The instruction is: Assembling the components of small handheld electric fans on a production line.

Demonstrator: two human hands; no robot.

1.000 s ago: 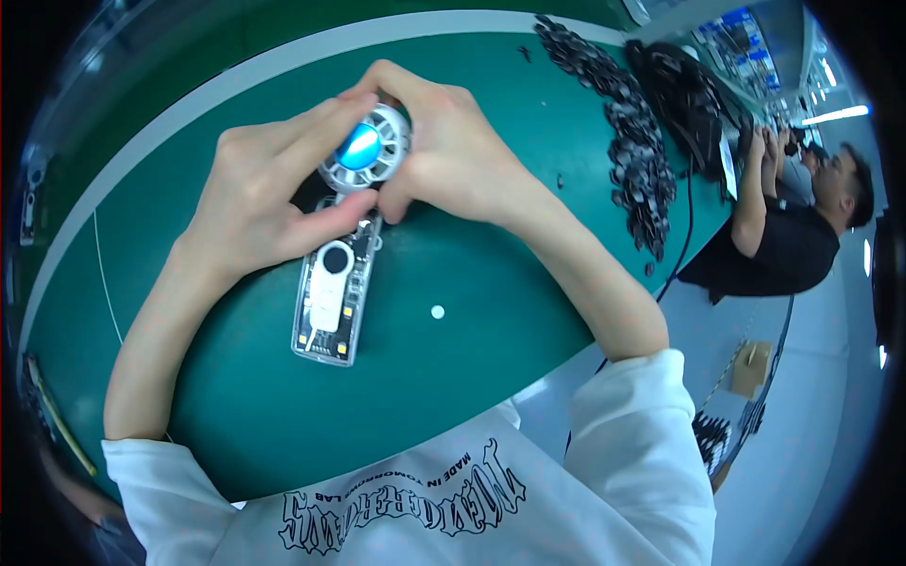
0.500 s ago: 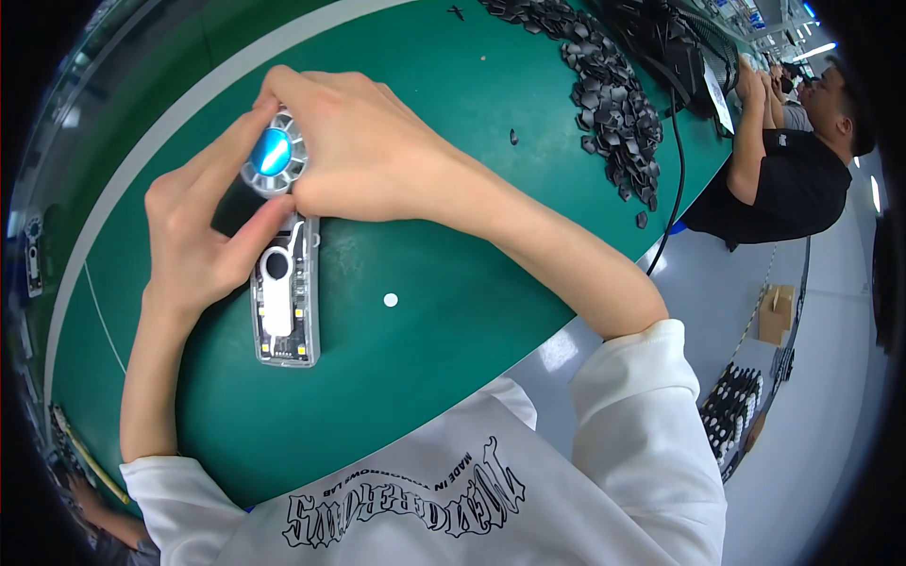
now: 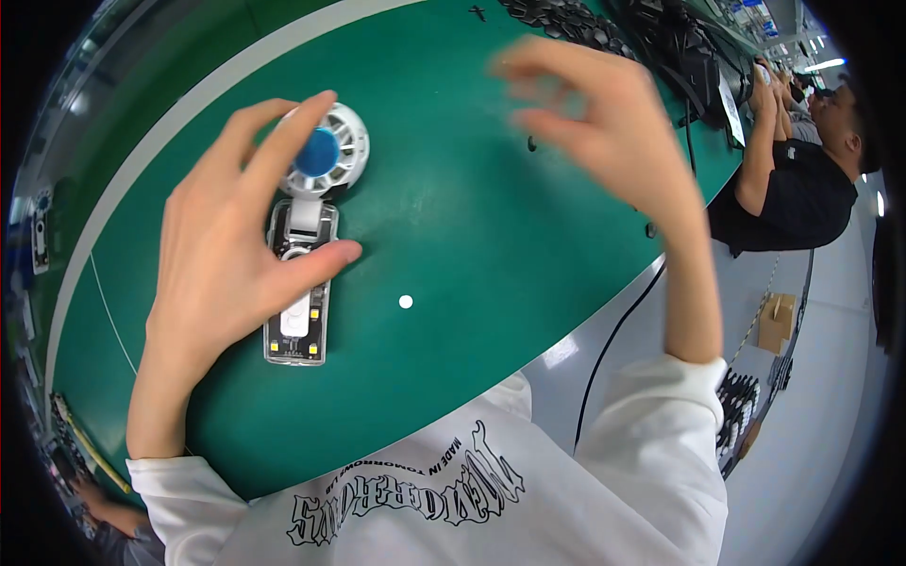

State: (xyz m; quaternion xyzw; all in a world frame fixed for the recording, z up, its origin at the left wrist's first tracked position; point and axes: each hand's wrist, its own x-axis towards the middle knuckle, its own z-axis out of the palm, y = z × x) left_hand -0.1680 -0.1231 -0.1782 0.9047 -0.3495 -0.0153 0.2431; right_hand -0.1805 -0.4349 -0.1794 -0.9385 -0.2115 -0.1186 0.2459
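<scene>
A small handheld fan (image 3: pixel 294 321) lies on the green table, with a clear-sided body showing yellow-dotted circuitry and a white strip. Its round white ribbed head (image 3: pixel 353 156) has a blue centre and joins the body at a pale hinge. My left hand (image 3: pixel 222 236) is spread over the fan, fingertips at the head and thumb stretched across the body. Well to the right, my right hand (image 3: pixel 613 118) hangs above the table, blurred, its thumb and forefinger apart with nothing visible between them. Part of the fan is hidden beneath my left hand.
A heap of small black pieces (image 3: pixel 566 21) lies at the far edge, beside black bags (image 3: pixel 694 71). A white round dot (image 3: pixel 406 302) sits right of the fan. A black cable (image 3: pixel 604 354) hangs past the table edge. A person in black (image 3: pixel 788 198) works at the right.
My right hand has left the fan and swung right toward the black pieces. The fan head sits further right, its hinge now uncovered. My left hand has opened wider over the fan.
</scene>
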